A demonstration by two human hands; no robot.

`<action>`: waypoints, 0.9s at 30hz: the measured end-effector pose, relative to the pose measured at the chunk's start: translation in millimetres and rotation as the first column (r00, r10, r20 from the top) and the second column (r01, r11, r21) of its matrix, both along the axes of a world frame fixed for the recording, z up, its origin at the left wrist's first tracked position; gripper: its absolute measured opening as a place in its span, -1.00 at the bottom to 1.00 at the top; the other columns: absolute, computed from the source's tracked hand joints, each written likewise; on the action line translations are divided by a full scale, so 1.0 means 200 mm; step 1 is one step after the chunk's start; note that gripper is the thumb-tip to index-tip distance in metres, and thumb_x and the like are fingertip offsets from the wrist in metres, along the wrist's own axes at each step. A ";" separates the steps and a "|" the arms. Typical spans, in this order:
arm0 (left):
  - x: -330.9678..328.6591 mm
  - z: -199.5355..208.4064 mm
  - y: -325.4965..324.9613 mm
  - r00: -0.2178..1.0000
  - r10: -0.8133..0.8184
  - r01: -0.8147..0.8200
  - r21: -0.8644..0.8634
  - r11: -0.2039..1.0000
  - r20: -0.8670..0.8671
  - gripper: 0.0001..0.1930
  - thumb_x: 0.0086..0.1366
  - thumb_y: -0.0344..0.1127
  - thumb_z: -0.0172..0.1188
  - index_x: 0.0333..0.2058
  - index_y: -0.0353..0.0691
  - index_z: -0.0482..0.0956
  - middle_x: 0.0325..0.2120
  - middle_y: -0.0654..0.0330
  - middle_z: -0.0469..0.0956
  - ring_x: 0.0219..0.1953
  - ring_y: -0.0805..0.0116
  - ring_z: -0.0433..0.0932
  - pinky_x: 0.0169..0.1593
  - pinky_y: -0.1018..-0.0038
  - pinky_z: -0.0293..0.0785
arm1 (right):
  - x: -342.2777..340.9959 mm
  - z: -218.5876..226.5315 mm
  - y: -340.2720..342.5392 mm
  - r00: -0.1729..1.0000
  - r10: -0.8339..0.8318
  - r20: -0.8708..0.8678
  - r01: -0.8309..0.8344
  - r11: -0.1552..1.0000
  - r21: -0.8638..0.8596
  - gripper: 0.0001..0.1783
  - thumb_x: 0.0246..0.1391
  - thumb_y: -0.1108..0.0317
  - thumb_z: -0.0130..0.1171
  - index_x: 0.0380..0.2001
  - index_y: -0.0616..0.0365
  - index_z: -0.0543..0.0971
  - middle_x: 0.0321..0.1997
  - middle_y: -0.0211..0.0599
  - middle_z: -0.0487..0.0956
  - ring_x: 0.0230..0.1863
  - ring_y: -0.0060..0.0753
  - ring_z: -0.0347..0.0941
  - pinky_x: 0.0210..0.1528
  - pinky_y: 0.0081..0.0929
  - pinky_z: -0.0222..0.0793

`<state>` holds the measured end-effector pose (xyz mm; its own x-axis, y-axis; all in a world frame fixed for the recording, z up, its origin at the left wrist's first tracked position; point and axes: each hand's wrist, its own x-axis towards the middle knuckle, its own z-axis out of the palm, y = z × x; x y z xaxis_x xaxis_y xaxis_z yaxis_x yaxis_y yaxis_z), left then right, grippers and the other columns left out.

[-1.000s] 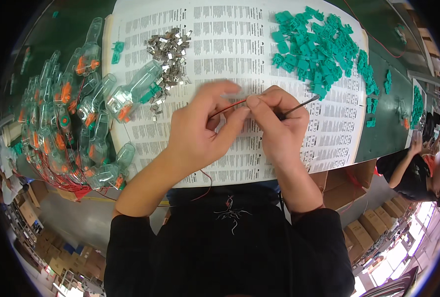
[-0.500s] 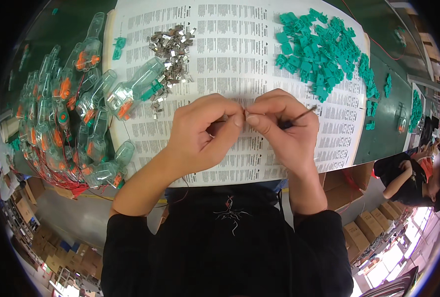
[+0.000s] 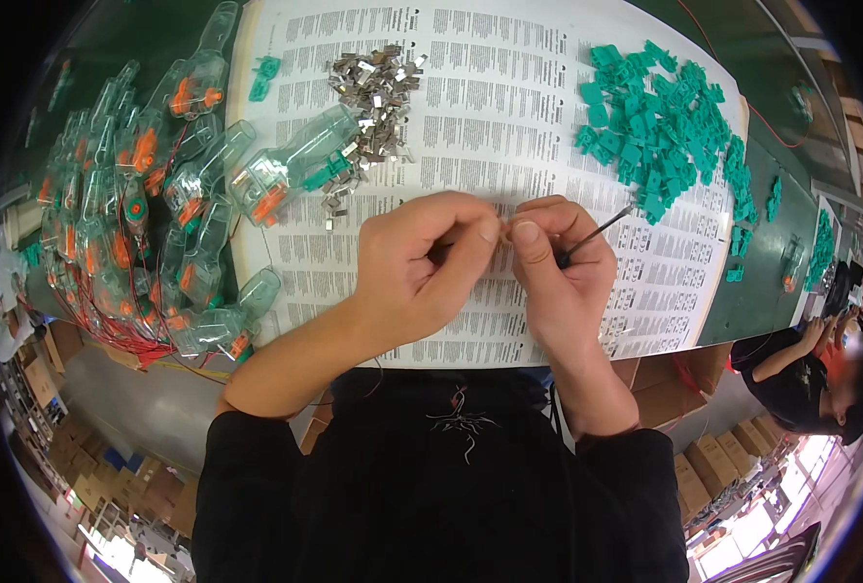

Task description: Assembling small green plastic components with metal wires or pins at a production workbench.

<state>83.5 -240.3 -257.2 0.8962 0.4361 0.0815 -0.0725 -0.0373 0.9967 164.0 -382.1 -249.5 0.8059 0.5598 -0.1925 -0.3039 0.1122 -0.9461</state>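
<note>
My left hand [image 3: 427,257] and my right hand [image 3: 563,272] meet above the printed white sheet [image 3: 470,146], their fingertips nearly touching. Thumb and forefinger of the left hand are pinched together; whatever is between them is too small to make out. The right thumb and forefinger are also pinched at that spot. Within the curled right fingers lies a thin dark rod-like tool [image 3: 599,235], its tip pointing up and right toward a pile of green plastic parts [image 3: 655,126]. Beyond my left hand are small shiny metal pieces [image 3: 378,102] in a heap.
Several clear bottle-shaped plastic housings [image 3: 198,175] with orange parts and red wires [image 3: 111,335] crowd the left side. One housing [image 3: 295,160] lies on the sheet beside the metal pieces. Cardboard boxes [image 3: 713,457] stand below at right; another person [image 3: 791,379] sits at far right.
The view has shifted, so the table things appear farther right. The right hand has turned a little, showing more of the dark tool, and a small gap shows between the fingertips.
</note>
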 end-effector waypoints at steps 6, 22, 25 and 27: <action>0.08 0.10 0.20 0.902 0.431 -0.425 -0.214 0.879 -0.022 -0.86 0.50 -0.33 0.15 -0.15 -0.29 0.53 -0.53 0.28 0.54 -0.60 0.70 0.28 -0.53 0.70 0.15 | 0.12 0.01 0.18 0.975 0.082 0.207 -0.002 0.933 -0.360 -0.90 0.22 0.44 0.34 -0.24 0.19 0.63 -0.22 -0.42 0.61 -0.45 -0.63 0.47 -0.48 -0.64 0.29; 0.06 0.06 0.19 0.958 0.275 -0.286 -0.224 0.931 -0.079 -0.90 0.39 -0.47 0.26 -0.17 -0.35 0.59 -0.42 0.30 0.60 -0.52 0.73 0.36 -0.46 0.73 0.22 | 0.28 0.00 0.12 0.942 0.195 0.275 -0.107 0.946 -0.305 -0.83 0.25 0.41 0.30 -0.13 0.22 0.63 -0.20 -0.33 0.67 -0.52 -0.61 0.44 -0.49 -0.60 0.33; 0.06 0.04 0.12 0.982 0.170 -0.184 -0.252 0.950 -0.076 -0.88 0.34 -0.57 0.29 -0.17 -0.38 0.60 -0.38 0.32 0.62 -0.44 0.71 0.47 -0.39 0.72 0.35 | 0.31 -0.01 0.09 0.986 0.139 -0.090 -0.150 0.980 -0.130 -0.79 0.29 0.44 0.27 -0.04 0.24 0.64 -0.22 -0.30 0.70 -0.57 -0.74 0.32 -0.54 -0.67 0.22; 0.06 0.02 0.09 0.989 0.143 -0.147 -0.238 0.960 -0.035 -0.87 0.31 -0.61 0.30 -0.18 -0.37 0.60 -0.38 0.33 0.62 -0.44 0.73 0.45 -0.40 0.73 0.34 | 0.30 -0.03 0.09 0.948 0.146 -0.281 -0.126 0.988 0.089 -0.78 0.31 0.46 0.24 -0.01 0.27 0.61 -0.18 -0.25 0.68 -0.61 -0.76 0.22 -0.57 -0.70 0.14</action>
